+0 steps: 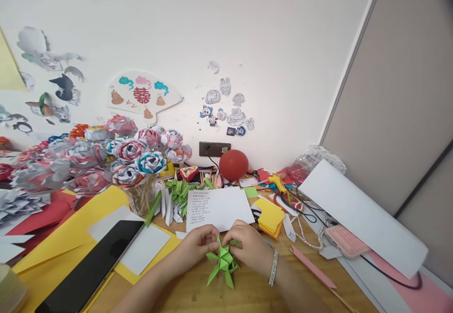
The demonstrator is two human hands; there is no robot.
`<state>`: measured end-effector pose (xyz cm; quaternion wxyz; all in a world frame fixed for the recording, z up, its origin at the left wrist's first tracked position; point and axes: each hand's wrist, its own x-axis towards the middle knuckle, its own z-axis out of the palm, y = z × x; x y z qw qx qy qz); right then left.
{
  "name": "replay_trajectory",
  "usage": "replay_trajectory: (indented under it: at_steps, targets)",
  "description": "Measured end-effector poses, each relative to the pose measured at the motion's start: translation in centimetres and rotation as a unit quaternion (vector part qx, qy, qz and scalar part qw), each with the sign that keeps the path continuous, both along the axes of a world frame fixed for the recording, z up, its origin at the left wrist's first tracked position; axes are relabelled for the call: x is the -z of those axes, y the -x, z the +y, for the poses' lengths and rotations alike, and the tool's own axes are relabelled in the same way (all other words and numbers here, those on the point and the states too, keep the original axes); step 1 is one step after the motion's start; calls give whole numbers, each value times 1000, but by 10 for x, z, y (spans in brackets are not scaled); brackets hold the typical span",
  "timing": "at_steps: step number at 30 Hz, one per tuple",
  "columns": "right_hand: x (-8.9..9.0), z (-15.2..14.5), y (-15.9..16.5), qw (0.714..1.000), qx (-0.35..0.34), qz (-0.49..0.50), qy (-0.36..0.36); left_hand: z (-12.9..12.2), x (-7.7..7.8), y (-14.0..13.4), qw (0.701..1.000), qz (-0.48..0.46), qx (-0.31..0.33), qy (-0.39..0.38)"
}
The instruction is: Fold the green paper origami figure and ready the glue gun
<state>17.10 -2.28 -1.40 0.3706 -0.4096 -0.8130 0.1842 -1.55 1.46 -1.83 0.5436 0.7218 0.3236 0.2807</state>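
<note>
Origami [225, 259], points folded, near worktop [191, 300] front edge; I see left hand [198, 243] and right hand [250, 246] pinching its far points. Remainder unclear.

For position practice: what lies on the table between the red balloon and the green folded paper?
In the head view, a white sheet with writing lies between the balloon and the folded paper.
</note>
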Motion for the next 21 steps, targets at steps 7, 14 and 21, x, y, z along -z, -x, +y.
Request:
replay_trajectory:
  at_steps: [7, 14, 21]
  targets:
    - [-2, 3, -6, 999, -49, -19, 13, -1, -4, -1, 1000, 10, -11, -25]
    - [-15, -2, -15, 996, -69, -43, 36, -2, -4, -2, 999, 14, -22, -31]
    - [-14, -8, -7, 985, -101, -134, -21, -2, -2, -2, 999, 26, -30, -37]
